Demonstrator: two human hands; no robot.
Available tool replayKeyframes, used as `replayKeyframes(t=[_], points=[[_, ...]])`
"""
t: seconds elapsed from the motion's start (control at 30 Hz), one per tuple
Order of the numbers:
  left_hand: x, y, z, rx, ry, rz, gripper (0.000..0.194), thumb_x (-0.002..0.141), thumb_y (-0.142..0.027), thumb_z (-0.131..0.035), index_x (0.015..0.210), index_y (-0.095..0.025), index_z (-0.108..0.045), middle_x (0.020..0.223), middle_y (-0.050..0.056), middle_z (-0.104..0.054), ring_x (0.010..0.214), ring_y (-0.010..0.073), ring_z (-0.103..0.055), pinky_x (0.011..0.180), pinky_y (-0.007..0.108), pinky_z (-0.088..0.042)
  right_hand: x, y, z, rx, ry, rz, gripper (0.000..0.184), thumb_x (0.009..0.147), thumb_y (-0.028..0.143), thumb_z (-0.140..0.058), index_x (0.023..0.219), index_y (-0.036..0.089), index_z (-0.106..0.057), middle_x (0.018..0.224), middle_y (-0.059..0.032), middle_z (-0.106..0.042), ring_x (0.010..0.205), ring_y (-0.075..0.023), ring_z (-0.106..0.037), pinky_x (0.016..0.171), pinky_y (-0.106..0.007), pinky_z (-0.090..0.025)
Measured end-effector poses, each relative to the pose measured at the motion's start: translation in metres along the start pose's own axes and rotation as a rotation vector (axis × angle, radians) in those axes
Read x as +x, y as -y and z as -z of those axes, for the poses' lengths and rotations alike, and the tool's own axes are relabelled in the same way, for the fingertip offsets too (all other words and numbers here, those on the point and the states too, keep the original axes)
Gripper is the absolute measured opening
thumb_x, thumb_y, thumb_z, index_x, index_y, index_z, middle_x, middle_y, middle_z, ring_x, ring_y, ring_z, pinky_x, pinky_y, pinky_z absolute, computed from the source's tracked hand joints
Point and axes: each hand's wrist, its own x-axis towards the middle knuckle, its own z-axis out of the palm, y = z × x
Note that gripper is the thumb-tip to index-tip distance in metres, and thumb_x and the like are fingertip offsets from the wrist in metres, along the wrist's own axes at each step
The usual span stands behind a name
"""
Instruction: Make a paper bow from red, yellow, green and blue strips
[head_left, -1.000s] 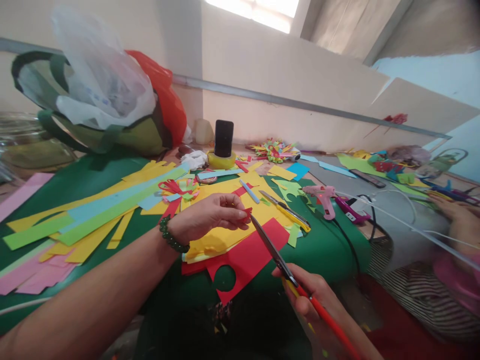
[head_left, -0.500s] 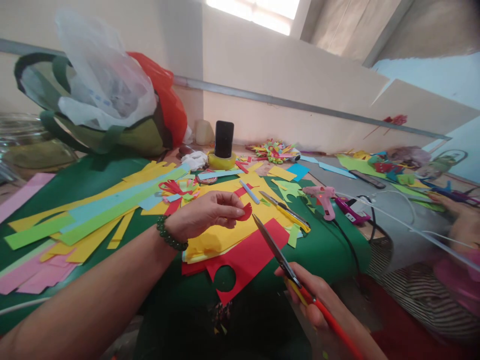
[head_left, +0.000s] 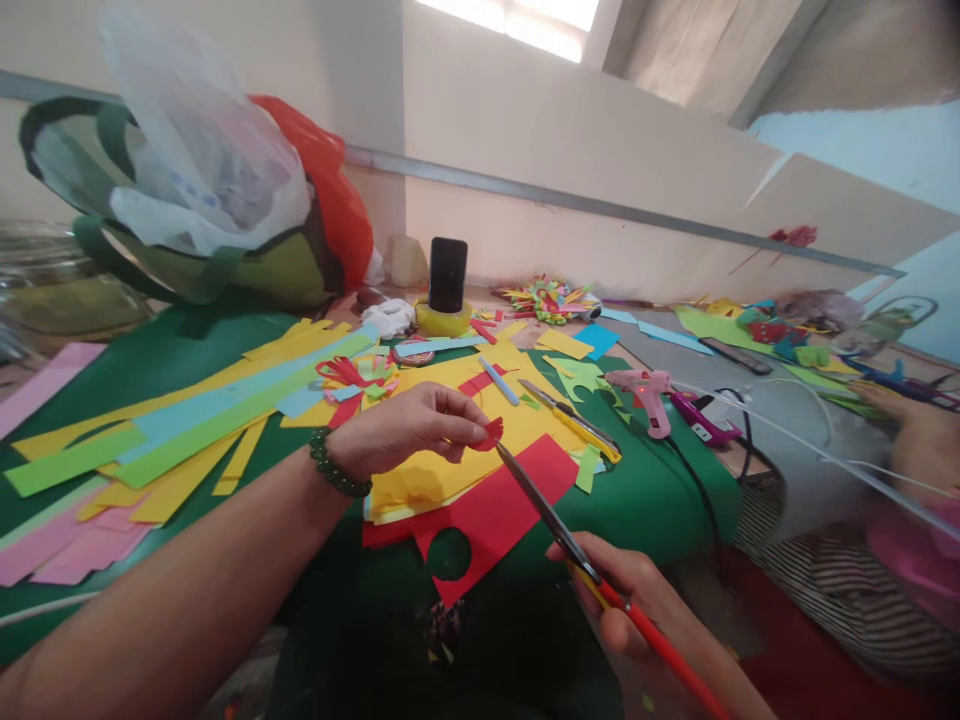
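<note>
Between the thumb and fingers of my left hand is a small red paper piece with a snipped edge. My right hand grips scissors with red and yellow handles. Their blade tips meet the red piece's lower right edge; the blades look nearly closed. Beneath lies a red paper sheet with a round hole cut out, partly over yellow paper sheets. A yellow utility knife and a light blue pen rest on the yellow paper, beyond the blades.
Paper strips cover the left of the green surface. A pink glue gun with a black cord lies to the right. Behind stand a phone on a tape roll and a large bag. Another person's hand is at far right.
The scissors have moved slightly left and up, so their tips now meet the red paper piece. My left hand keeps its pinch, almost in the same place.
</note>
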Motion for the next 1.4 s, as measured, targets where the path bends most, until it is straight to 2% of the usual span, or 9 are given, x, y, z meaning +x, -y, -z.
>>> replayKeyframes(t=[0.17,0.37,0.7,0.83,0.97,1.07,1.23,1.4], points=[[0.001,0.001,0.002,0.047,0.024,-0.004,0.012,0.065,-0.027,-0.078,0.068,-0.016,-0.074,0.074,0.005,-0.072,0.059,0.0104,-0.055,0.057,0.022,-0.047,0.0,-0.007,0.001,-0.026,0.009,0.007,0.095,0.059,0.095,-0.037,0.108,0.016,-0.058,0.058,0.0072,-0.031,0.054,-0.0093,-0.023,0.048,-0.025,-0.019],[-0.001,0.002,0.008,0.116,0.074,-0.034,0.011,0.067,-0.029,-0.077,0.07,-0.019,-0.077,0.075,0.004,-0.074,0.06,0.0114,-0.058,0.055,0.021,-0.047,-0.004,0.005,0.005,-0.068,0.019,-0.009,0.091,0.06,0.094,-0.037,0.101,0.017,-0.061,0.064,0.0045,-0.035,0.057,-0.0101,-0.026,0.047,-0.023,-0.022],[-0.002,-0.001,0.013,0.243,0.202,-0.053,0.014,0.068,-0.032,-0.077,0.073,-0.02,-0.08,0.071,0.004,-0.074,0.059,0.0109,-0.06,0.056,0.018,-0.05,-0.005,0.011,0.012,-0.221,0.032,0.059,0.089,0.062,0.094,-0.031,0.09,0.017,-0.065,0.066,0.0024,-0.041,0.06,-0.0122,-0.031,0.052,-0.024,-0.027],[-0.001,-0.001,0.015,0.263,0.251,-0.047,0.013,0.067,-0.032,-0.078,0.074,-0.021,-0.08,0.07,0.003,-0.074,0.06,0.0119,-0.062,0.055,0.018,-0.05,-0.006,0.01,0.012,-0.209,0.073,0.027,0.084,0.062,0.092,-0.039,0.091,0.018,-0.065,0.066,0.0028,-0.042,0.06,-0.0123,-0.032,0.051,-0.023,-0.027],[0.0,0.0,0.016,0.288,0.291,-0.048,0.013,0.067,-0.033,-0.078,0.075,-0.022,-0.08,0.069,0.003,-0.074,0.06,0.0127,-0.062,0.055,0.019,-0.049,-0.007,0.008,0.012,-0.192,0.094,0.04,0.088,0.06,0.093,-0.037,0.095,0.018,-0.065,0.066,0.0031,-0.041,0.061,-0.0126,-0.032,0.052,-0.024,-0.027],[0.0,0.001,0.016,0.293,0.303,-0.053,0.014,0.067,-0.034,-0.079,0.075,-0.022,-0.08,0.07,0.003,-0.075,0.061,0.0136,-0.062,0.055,0.02,-0.05,-0.006,0.011,0.013,-0.186,0.11,0.033,0.085,0.062,0.092,-0.04,0.094,0.017,-0.065,0.067,0.0034,-0.04,0.061,-0.0124,-0.031,0.052,-0.024,-0.026],[0.001,0.002,0.017,0.293,0.303,-0.046,0.013,0.066,-0.034,-0.079,0.074,-0.023,-0.08,0.071,0.003,-0.075,0.06,0.0129,-0.062,0.056,0.02,-0.05,-0.005,0.023,0.012,-0.17,0.13,0.002,0.07,0.068,0.083,-0.053,0.091,0.018,-0.065,0.067,0.0039,-0.039,0.061,-0.0119,-0.031,0.052,-0.024,-0.027],[0.001,0.002,0.017,0.293,0.297,-0.048,0.013,0.067,-0.033,-0.078,0.074,-0.022,-0.079,0.071,0.003,-0.075,0.06,0.0119,-0.061,0.056,0.019,-0.05,-0.005,0.022,0.012,-0.152,0.14,-0.001,0.075,0.065,0.088,-0.048,0.087,0.018,-0.063,0.066,0.0038,-0.038,0.061,-0.0119,-0.03,0.052,-0.025,-0.026]])
